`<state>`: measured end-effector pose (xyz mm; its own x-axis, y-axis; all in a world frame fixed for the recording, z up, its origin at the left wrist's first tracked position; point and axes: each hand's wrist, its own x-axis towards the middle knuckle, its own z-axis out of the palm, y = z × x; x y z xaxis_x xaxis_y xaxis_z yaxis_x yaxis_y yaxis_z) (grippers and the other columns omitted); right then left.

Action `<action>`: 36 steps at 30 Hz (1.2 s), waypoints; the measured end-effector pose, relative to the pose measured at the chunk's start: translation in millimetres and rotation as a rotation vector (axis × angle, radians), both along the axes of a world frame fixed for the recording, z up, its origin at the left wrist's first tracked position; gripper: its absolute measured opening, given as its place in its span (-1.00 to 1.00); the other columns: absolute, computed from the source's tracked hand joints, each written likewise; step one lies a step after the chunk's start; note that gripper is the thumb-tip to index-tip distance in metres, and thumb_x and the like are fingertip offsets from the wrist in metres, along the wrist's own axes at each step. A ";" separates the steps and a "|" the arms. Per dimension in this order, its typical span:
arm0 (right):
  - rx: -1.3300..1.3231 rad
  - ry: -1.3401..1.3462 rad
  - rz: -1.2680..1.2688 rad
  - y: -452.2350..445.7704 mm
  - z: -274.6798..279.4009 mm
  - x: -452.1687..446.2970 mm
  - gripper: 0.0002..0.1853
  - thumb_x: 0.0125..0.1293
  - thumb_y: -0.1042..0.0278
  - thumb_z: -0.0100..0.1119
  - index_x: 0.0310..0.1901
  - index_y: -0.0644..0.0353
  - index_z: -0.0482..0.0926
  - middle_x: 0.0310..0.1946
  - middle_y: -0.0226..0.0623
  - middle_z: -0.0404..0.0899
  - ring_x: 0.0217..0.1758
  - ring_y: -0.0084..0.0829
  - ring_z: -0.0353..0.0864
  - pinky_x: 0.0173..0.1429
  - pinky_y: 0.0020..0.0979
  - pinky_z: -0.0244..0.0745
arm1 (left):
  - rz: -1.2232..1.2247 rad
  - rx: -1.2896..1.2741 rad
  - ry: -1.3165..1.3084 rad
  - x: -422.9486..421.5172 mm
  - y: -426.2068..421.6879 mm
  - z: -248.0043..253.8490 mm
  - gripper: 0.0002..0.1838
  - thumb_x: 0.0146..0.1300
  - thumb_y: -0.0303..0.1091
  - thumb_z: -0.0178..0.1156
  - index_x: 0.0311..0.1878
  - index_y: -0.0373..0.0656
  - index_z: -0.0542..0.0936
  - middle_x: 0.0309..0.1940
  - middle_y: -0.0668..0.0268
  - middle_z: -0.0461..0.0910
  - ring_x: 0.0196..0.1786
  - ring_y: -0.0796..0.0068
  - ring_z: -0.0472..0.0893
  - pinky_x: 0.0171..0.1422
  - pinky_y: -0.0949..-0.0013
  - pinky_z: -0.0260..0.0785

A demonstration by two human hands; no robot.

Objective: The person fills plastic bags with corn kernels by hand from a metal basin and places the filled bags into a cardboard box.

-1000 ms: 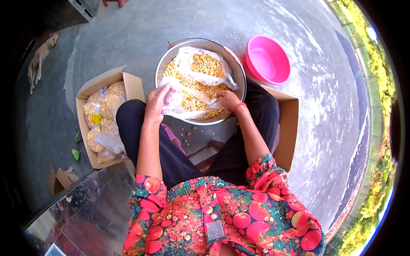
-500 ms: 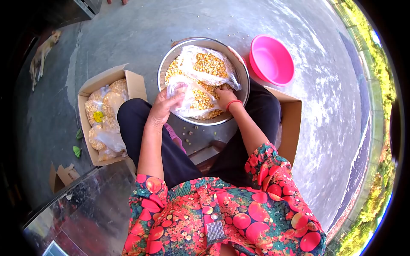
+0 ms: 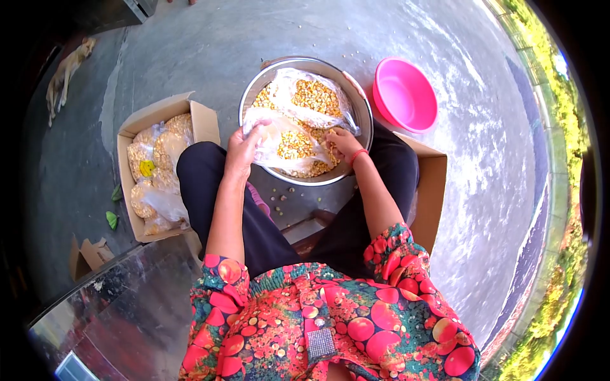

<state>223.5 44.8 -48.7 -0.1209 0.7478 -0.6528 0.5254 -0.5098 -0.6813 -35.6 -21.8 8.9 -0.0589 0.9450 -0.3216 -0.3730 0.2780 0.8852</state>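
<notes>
A round metal basin (image 3: 367, 117) stands between my knees, with yellow corn kernels (image 3: 316, 98) and clear plastic bags in it. At the basin's left rim my left hand (image 3: 243, 149) is closed on the edge of a clear plastic bag (image 3: 270, 136) that is partly filled with kernels. My right hand (image 3: 344, 145), with a red bracelet at the wrist, is over the right side of the basin. Its fingers are bent together at the kernels beside the bag's opening, and what they hold is too small to make out.
Left of my knee, a cardboard box (image 3: 206, 124) holds several filled bags. Another box (image 3: 430, 190) stands by my right leg. A pink basin (image 3: 405, 95) lies beyond it. A dog (image 3: 63, 79) rests at far left; a dark glossy surface (image 3: 140, 311) is at lower left.
My right hand has moved from the bag's edge into the kernels, then drawn back slightly toward the right rim. My left hand has kept hold of the bag.
</notes>
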 end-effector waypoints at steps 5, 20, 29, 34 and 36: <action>-0.198 0.717 -0.235 -7.5 57.8 -14.6 -0.89 0.18 0.32 -0.01 -0.31 0.14 0.42 -0.57 -0.47 0.33 -0.76 -0.70 0.05 -0.69 -0.66 -0.10 | 0.142 -0.059 0.046 1.3 1.0 -0.8 -0.80 0.23 -0.30 0.01 -0.30 -0.16 0.57 -0.67 0.56 0.28 -0.63 0.82 0.21 -0.61 0.67 0.02; 0.654 -0.256 0.719 -21.3 36.4 -61.4 -0.63 0.02 0.40 0.01 -0.06 0.19 0.44 -0.04 0.01 0.39 -0.05 -0.10 0.45 0.07 -0.30 0.34 | -0.043 0.112 0.314 -1.0 -4.5 -12.0 -0.74 0.03 -0.24 0.24 -0.30 -0.21 0.51 -0.49 0.34 0.51 -0.44 0.58 0.49 -0.38 0.48 0.34; 0.373 -0.535 0.800 -42.9 46.9 -39.1 -0.55 0.07 0.26 -0.01 0.06 0.03 0.30 -0.22 -0.03 0.51 -0.12 -0.09 0.50 -0.06 -0.18 0.39 | 0.118 -0.018 0.379 -5.1 7.4 -18.3 -0.76 0.18 -0.29 0.05 -0.21 -0.29 0.48 -0.47 0.31 0.51 -0.55 0.50 0.49 -0.43 0.44 0.35; 0.525 -0.532 0.773 -52.9 25.7 -46.8 -0.66 0.10 0.24 -0.01 -0.04 0.00 0.39 -0.34 -0.09 0.55 -0.26 -0.09 0.54 -0.17 -0.20 0.42 | 0.240 -0.127 -0.097 -9.6 8.0 -18.6 -0.80 0.22 -0.31 0.01 -0.24 -0.25 0.49 -0.42 0.33 0.50 -0.41 0.58 0.50 -0.36 0.47 0.37; 0.587 -0.535 0.741 -48.6 20.5 -46.1 -0.74 0.10 0.26 -0.01 -0.14 0.04 0.45 -0.40 -0.11 0.55 -0.31 -0.11 0.55 -0.22 -0.21 0.43 | 0.272 -0.112 -0.168 -12.6 10.0 -20.8 -0.81 0.21 -0.32 0.03 -0.24 -0.25 0.49 -0.42 0.34 0.50 -0.37 0.57 0.51 -0.32 0.47 0.38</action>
